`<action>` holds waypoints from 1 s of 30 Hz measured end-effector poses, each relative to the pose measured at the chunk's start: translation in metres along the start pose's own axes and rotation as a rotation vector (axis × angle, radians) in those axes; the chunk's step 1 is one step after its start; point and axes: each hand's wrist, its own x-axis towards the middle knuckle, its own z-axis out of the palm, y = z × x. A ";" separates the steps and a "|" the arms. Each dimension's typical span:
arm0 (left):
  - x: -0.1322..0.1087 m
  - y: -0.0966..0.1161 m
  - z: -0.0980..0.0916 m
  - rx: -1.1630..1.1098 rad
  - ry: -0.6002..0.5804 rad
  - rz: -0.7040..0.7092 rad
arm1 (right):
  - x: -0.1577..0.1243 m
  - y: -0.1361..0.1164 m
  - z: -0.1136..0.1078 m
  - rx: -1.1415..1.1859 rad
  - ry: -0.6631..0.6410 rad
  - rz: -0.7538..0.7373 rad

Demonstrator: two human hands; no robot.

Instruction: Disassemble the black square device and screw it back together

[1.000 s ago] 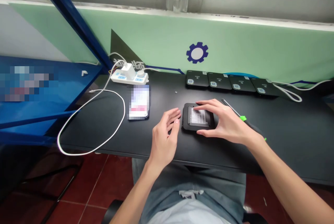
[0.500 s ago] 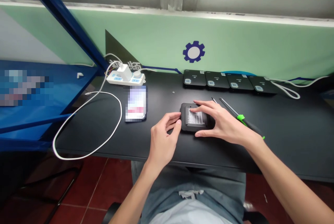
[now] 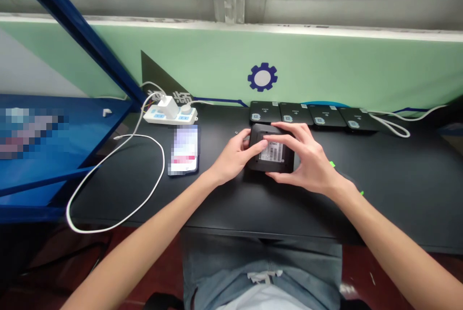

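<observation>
A square black electronic device [image 3: 260,163] with a white printed label is held between both hands over the black desk. It looks tilted, with its labelled face toward me. My left hand [image 3: 233,155] grips its left edge, thumb on the labelled face and fingers behind. Around its right side, my right hand [image 3: 307,158] spans the device from far edge to near edge, one finger stretched over the label. Behind my right wrist, a screwdriver [image 3: 349,180] with green trim on its black handle is mostly hidden. A tiny metal piece [image 3: 236,132] lies near my left fingers.
Several similar flat black devices [image 3: 265,111] stand in a row along the back panel. A phone [image 3: 184,151] with a blurred screen lies left, before a white power strip [image 3: 170,116]. A looped white cable [image 3: 68,208] hangs past the desk's front edge [image 3: 231,234].
The device has been lifted and tilted from the desk. My left hand has moved up and closed on its left edge; my right hand still spans it. The camera view has shifted slightly.
</observation>
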 end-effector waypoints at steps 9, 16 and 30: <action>0.009 -0.015 0.008 -0.216 0.032 0.024 | 0.018 -0.001 0.008 0.579 0.188 0.462; -0.004 -0.011 0.007 -0.135 0.008 0.052 | 0.014 -0.001 0.019 0.855 0.251 0.614; -0.011 -0.008 0.006 -0.063 0.019 0.077 | 0.012 -0.009 0.021 0.930 0.310 0.672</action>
